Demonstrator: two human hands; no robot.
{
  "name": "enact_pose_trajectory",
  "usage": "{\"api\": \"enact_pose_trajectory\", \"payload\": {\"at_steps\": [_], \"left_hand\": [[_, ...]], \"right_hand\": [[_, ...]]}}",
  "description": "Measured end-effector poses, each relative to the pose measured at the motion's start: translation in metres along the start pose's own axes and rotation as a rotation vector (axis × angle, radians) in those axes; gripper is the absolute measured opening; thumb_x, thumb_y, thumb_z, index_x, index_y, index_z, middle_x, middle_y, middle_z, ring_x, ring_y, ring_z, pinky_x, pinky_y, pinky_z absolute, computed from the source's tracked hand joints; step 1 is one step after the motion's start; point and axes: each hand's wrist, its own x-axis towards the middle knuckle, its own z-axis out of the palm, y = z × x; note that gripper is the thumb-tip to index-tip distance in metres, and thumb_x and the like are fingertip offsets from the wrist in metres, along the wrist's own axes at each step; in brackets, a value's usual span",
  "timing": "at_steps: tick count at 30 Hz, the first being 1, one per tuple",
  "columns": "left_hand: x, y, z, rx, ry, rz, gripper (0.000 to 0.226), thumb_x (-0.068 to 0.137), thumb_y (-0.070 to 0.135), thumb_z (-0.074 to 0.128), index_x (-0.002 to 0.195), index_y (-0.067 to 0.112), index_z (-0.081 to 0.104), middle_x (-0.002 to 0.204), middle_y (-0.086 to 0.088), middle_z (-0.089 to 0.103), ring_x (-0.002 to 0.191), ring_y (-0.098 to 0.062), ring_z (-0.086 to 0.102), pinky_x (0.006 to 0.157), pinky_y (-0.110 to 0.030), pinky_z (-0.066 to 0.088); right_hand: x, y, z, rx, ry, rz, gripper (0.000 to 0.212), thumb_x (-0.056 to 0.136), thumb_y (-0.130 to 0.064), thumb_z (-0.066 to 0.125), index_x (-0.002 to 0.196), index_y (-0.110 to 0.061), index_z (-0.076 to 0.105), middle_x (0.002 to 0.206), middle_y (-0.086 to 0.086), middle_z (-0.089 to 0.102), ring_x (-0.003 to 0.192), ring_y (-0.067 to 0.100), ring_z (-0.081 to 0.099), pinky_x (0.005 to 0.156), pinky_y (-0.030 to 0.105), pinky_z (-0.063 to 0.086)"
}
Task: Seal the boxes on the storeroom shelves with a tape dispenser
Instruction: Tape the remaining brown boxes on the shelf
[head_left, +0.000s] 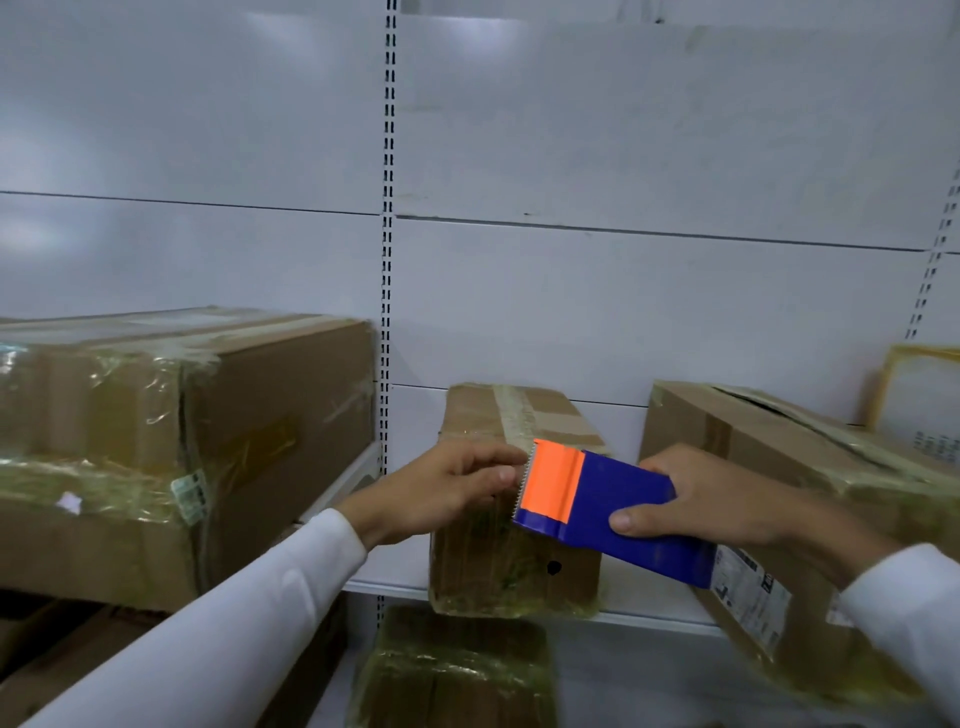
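A small brown cardboard box stands on the white shelf at centre, with a clear tape strip along its top. My right hand grips a blue tape dispenser with an orange front plate and a toothed blade. The blade sits at the box's top front edge. My left hand rests on the box's top front corner, fingers curled at the tape beside the blade. Whether the fingers pinch the tape cannot be told.
A large taped box fills the shelf on the left. Another brown box with a shipping label lies tilted on the right, a yellow-edged package behind it. More wrapped boxes sit on the shelf below. White panels with slotted uprights form the back.
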Motion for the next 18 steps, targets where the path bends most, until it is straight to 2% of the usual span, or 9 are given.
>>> {"api": "enact_pose_trajectory", "payload": {"at_steps": [3, 5, 8, 14, 16, 18], "left_hand": [[-0.001, -0.002, 0.004, -0.111, -0.023, -0.012, 0.030, 0.100, 0.010, 0.043, 0.126, 0.004, 0.057, 0.123, -0.007, 0.064, 0.115, -0.018, 0.060, 0.096, -0.030, 0.049], [-0.002, -0.005, 0.005, -0.145, 0.009, -0.001, 0.023, 0.098, 0.007, 0.046, 0.113, -0.001, 0.062, 0.108, -0.011, 0.067, 0.101, -0.020, 0.064, 0.088, -0.027, 0.052], [-0.003, -0.008, 0.005, -0.186, 0.084, -0.004, 0.014, 0.094, 0.006, 0.053, 0.095, 0.005, 0.066, 0.085, -0.009, 0.068, 0.082, -0.018, 0.063, 0.076, -0.025, 0.053], [-0.003, -0.013, -0.003, -0.002, 0.268, -0.022, 0.014, 0.094, 0.010, 0.057, 0.091, 0.001, 0.067, 0.071, -0.001, 0.068, 0.070, -0.015, 0.062, 0.067, -0.024, 0.052], [-0.003, -0.010, -0.011, 0.056, 0.335, 0.001, 0.014, 0.093, 0.010, 0.058, 0.088, 0.002, 0.068, 0.070, -0.002, 0.068, 0.067, -0.014, 0.061, 0.066, -0.022, 0.051], [-0.008, -0.010, -0.030, 0.061, 0.474, -0.003, 0.013, 0.092, 0.009, 0.059, 0.086, 0.001, 0.067, 0.069, -0.004, 0.067, 0.065, -0.014, 0.058, 0.064, -0.022, 0.049]], "right_hand": [[0.004, 0.001, 0.001, -0.009, -0.013, -0.020, 0.053, 0.067, -0.064, 0.074, 0.091, -0.018, 0.068, 0.085, 0.000, 0.076, 0.076, 0.016, 0.074, 0.064, 0.022, 0.053], [0.006, 0.002, 0.001, -0.015, -0.035, -0.027, 0.056, 0.066, -0.065, 0.073, 0.095, -0.018, 0.066, 0.088, -0.001, 0.076, 0.081, 0.017, 0.074, 0.068, 0.022, 0.055], [0.010, 0.002, 0.002, -0.020, -0.051, -0.045, 0.050, 0.068, -0.065, 0.073, 0.094, -0.022, 0.066, 0.088, -0.004, 0.076, 0.081, 0.014, 0.074, 0.066, 0.019, 0.055], [0.027, -0.005, 0.002, -0.056, -0.096, -0.058, 0.031, 0.077, -0.056, 0.073, 0.093, -0.031, 0.066, 0.089, -0.008, 0.075, 0.081, 0.009, 0.073, 0.064, 0.015, 0.052], [0.034, -0.011, -0.007, -0.113, -0.125, -0.057, 0.018, 0.081, -0.052, 0.073, 0.088, -0.038, 0.066, 0.086, -0.009, 0.075, 0.078, 0.006, 0.072, 0.062, 0.012, 0.050], [0.035, -0.012, -0.027, -0.196, -0.107, -0.047, 0.023, 0.080, -0.055, 0.073, 0.082, -0.033, 0.067, 0.076, -0.007, 0.074, 0.067, 0.005, 0.069, 0.057, 0.012, 0.047]]}}
